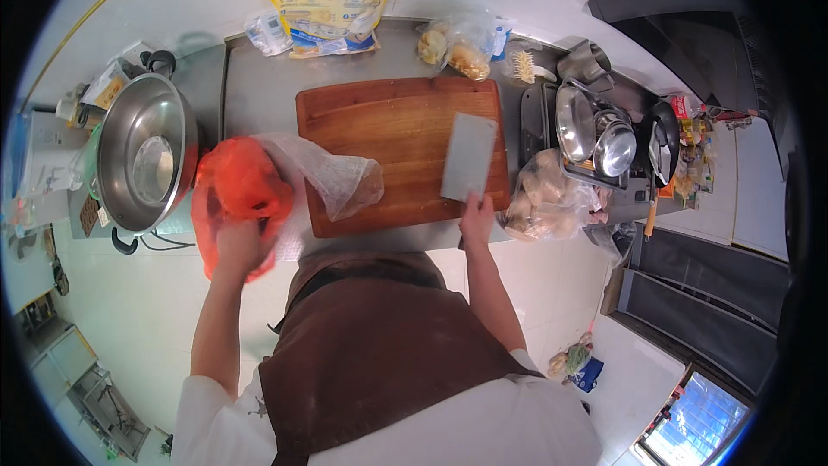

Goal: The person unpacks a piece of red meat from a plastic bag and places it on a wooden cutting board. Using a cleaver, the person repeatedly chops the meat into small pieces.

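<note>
My right hand (476, 220) is closed around the handle of a cleaver (468, 155). Its broad grey blade lies over the right part of a brown wooden cutting board (388, 134). On the left, my left hand (241, 243) is closed on a red plastic bag (246, 177), with the fingertips hidden in its folds. What the red bag holds cannot be made out. A crumpled clear plastic bag (341, 177) spreads from beside it onto the board's left edge.
A large steel wok (112, 151) with a clear bowl (153, 169) inside stands left. A yellow-and-white package (336, 13) and bagged food (466, 47) line the back. To the right are a clear bag of pale lumps (543, 198), steel bowls (614, 145) and a black pan (649, 134).
</note>
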Demonstrator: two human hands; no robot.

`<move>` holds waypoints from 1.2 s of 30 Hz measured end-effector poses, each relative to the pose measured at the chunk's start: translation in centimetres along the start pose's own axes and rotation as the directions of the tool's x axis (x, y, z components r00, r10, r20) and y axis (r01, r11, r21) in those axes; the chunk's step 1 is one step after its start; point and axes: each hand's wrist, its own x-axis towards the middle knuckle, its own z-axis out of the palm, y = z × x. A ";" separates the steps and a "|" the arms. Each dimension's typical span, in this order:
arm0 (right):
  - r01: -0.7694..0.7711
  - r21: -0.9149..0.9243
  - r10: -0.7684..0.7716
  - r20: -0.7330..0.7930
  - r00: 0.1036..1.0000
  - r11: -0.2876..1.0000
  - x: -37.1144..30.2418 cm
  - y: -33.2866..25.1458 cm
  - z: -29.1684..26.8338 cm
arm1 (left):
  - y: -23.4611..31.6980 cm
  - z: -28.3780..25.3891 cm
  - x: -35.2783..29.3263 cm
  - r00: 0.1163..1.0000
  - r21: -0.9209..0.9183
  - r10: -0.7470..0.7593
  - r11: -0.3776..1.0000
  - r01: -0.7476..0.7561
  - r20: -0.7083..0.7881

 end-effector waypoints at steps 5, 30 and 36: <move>0.019 -0.154 -0.055 -0.231 0.971 0.988 1.7 0.9 -3.0 | 8.2 0.4 1.9 0.927 -0.058 0.346 0.932 -0.357 -0.148; 0.626 -0.499 -0.293 0.591 0.752 0.600 1.3 -7.8 2.8 | 7.1 10.2 2.8 0.948 -0.419 -0.149 0.870 0.261 0.281; 0.138 -0.426 -0.209 -0.126 0.970 0.894 0.0 -0.5 -5.5 | 4.5 14.5 2.9 0.982 -0.426 -0.131 0.887 0.179 0.140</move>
